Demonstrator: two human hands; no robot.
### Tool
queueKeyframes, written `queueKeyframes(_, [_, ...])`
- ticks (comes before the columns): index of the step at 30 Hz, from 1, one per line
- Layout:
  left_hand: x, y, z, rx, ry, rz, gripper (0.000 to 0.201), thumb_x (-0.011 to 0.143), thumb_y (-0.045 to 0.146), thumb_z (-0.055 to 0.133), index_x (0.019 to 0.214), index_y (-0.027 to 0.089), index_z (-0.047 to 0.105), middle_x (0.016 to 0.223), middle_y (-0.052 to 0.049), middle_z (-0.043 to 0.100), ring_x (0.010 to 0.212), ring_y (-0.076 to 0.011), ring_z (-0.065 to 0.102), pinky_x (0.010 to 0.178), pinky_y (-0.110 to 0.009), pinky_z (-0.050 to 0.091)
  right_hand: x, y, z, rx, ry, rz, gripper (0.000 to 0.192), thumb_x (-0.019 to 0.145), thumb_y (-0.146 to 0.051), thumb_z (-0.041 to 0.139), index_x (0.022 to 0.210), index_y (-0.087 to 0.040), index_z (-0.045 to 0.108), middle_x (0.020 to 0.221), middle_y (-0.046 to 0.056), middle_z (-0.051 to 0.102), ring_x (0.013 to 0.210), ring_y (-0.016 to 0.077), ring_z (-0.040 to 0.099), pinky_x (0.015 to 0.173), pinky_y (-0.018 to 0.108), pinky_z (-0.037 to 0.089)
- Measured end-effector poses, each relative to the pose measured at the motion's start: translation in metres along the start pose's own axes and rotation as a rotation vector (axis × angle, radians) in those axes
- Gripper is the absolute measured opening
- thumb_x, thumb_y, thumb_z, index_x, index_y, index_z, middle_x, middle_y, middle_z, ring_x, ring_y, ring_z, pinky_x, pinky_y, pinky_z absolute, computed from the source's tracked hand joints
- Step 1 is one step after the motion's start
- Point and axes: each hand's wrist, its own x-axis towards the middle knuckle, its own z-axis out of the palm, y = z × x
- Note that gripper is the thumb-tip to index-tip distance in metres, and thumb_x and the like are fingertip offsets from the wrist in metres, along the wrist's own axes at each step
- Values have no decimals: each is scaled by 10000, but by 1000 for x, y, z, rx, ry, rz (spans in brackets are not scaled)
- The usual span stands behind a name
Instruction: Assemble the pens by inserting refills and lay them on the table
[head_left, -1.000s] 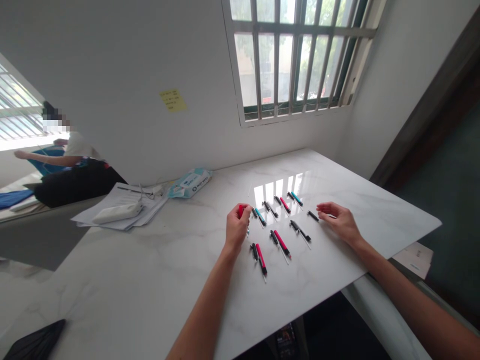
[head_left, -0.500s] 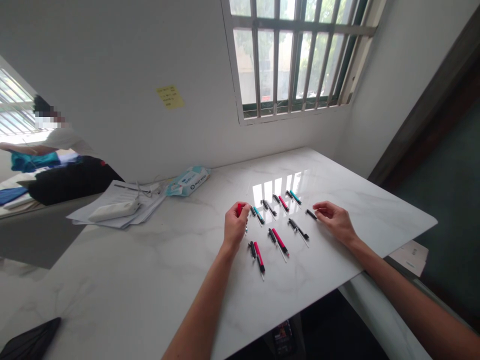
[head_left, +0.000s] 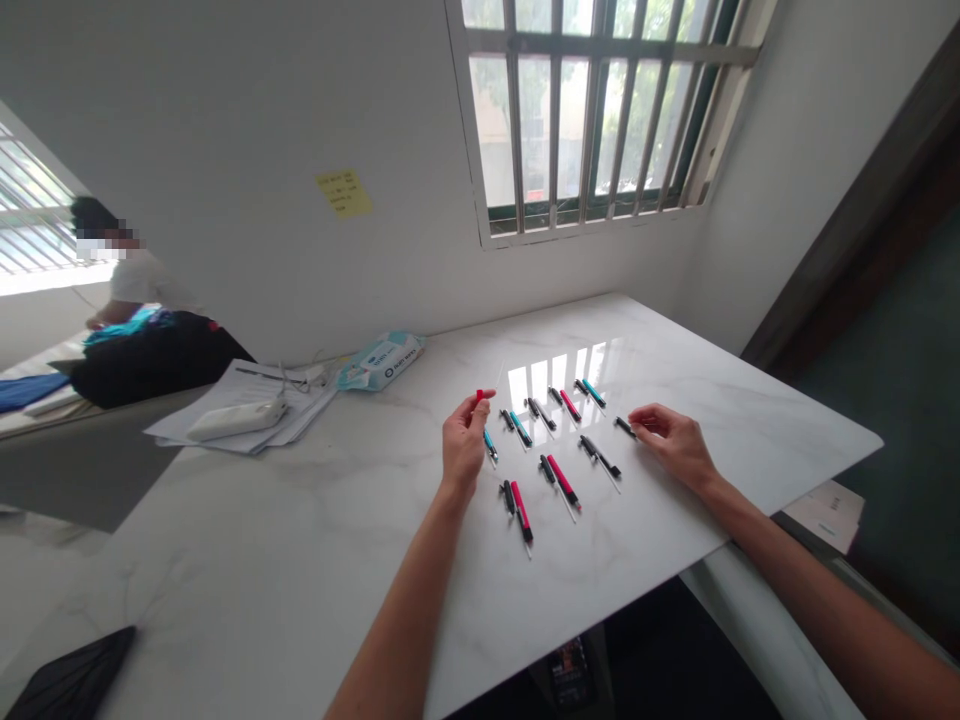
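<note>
Several pens in pieces lie in rows on a white marble table [head_left: 262,560]: pink barrels [head_left: 562,480], teal barrels [head_left: 520,428] and black parts [head_left: 598,455]. My left hand [head_left: 463,447] is raised just above the table and pinches a small red pen part [head_left: 478,396] between thumb and forefinger. A teal pen piece [head_left: 489,444] lies right beside that hand. My right hand [head_left: 671,440] rests on the table, its fingertips on a short black pen part [head_left: 624,426].
A blue wet-wipes pack [head_left: 379,361], a stack of papers [head_left: 247,400] with a white device [head_left: 236,420] and cable lie at the back left. A dark object [head_left: 71,685] sits at the near left corner. Another person [head_left: 139,300] works at the far left.
My left hand has lifted off the table with the red part, uncovering the teal piece beside it. My right hand stays on the black part. The person at the left has moved.
</note>
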Motion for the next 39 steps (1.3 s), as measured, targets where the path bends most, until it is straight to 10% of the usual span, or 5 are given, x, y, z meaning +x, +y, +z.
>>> queueKeyframes(7, [-2, 3, 0, -97, -51, 33, 418, 860, 470, 699, 1200, 235, 633, 805, 3, 646, 564, -100, 445, 564, -225, 380, 0, 0, 0, -4, 6, -7, 324, 860, -524, 738, 951, -215, 768, 957, 73, 797, 865, 249, 760, 879, 418, 652])
queueKeyframes(12, [0, 8, -13, 435, -2, 203, 264, 919, 377, 586, 1118, 279, 729, 758, -4, 640, 588, -138, 491, 624, -245, 369, 0, -1, 0, 10, -4, 13, 313, 859, -511, 743, 947, -211, 767, 968, 71, 793, 847, 237, 754, 850, 406, 660])
queueKeyframes(23, [52, 57, -50, 1364, -627, -33, 77, 530, 203, 733, 554, 271, 706, 573, -56, 637, 587, -225, 562, 622, -308, 395, 6, 0, 2, 40, 8, 39, 296, 844, -493, 749, 926, -209, 765, 944, 68, 796, 807, 231, 749, 823, 401, 655])
queueKeyframes(39, [33, 59, -34, 1309, -600, 60, 156, 746, 418, 690, 752, 294, 784, 739, -80, 735, 624, -223, 588, 606, -282, 362, 4, -16, 3, -16, 7, -74, 121, 893, -353, 685, 889, -236, 717, 906, 32, 778, 821, 232, 750, 871, 415, 639])
